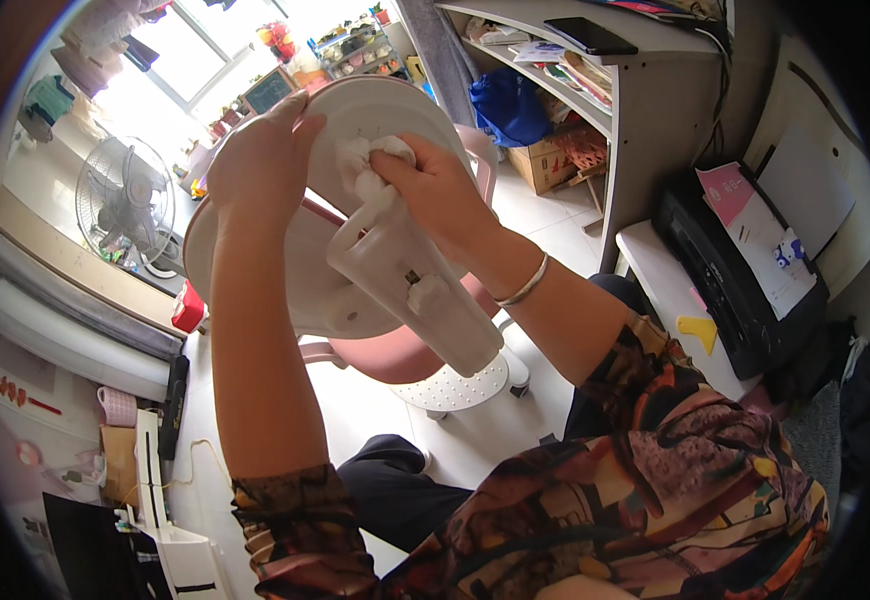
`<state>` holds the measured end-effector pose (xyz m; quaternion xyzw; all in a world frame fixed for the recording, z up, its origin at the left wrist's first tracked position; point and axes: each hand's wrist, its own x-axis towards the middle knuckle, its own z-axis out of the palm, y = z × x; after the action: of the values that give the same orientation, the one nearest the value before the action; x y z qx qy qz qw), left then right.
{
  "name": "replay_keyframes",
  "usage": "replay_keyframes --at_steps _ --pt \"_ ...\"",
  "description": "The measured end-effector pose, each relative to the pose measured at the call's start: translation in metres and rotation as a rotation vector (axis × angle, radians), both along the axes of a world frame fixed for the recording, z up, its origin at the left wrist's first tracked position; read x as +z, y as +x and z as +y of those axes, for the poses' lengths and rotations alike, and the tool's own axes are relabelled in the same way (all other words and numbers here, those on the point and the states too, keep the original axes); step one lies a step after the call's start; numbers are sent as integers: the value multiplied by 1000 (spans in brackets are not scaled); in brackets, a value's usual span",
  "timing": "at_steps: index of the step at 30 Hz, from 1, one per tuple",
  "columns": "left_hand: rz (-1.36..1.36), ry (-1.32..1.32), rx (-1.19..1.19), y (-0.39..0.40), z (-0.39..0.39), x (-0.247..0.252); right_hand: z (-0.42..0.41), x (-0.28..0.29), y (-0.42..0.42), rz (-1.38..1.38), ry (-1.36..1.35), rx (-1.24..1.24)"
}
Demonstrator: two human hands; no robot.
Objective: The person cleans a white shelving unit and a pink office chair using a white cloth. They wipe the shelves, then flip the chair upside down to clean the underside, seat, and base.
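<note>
A pink and white swivel chair stands before me, with the white rear of its split backrest [375, 105] towards me. My left hand [262, 161] grips the backrest at its rim, where the two rounded panels meet. In my right hand [442, 191] is a crumpled white cloth or tissue [354, 161], pressed against the panel near the top of the white support post [375, 247]. A white knob [429, 294] sits on that post. Below are the pink seat [386, 356] and a white dotted footrest [457, 390] with casters under it.
To the right, a white desk with shelves [577, 90] holds papers, and a black printer [712, 277] rests on a low white surface. A blue bag [506, 109] and cardboard box [536, 165] sit beneath the shelves. At left stand a fan [127, 199] and a red object [188, 307].
</note>
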<state>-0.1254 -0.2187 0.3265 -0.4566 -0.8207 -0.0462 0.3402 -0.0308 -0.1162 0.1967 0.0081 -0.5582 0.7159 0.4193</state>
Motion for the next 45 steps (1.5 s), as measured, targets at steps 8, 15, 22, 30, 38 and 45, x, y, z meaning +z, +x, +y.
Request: replay_keyframes --at_steps 8,15,22,30,38,45 --pt "-342 431 -363 46 -23 -31 -6 -20 29 182 -257 -241" --pt "-736 662 -556 68 -34 -98 -37 -30 59 137 738 -713" --pt "-682 678 -655 70 -21 -105 -37 -16 47 -96 659 -697" --pt "-384 732 -543 74 -56 -83 -23 -18 65 44 127 -140" --pt "-475 869 -93 -7 -107 -59 35 98 14 182 674 -543" --pt "-549 830 -37 -33 -112 -61 53 87 -69 -174 901 -634"
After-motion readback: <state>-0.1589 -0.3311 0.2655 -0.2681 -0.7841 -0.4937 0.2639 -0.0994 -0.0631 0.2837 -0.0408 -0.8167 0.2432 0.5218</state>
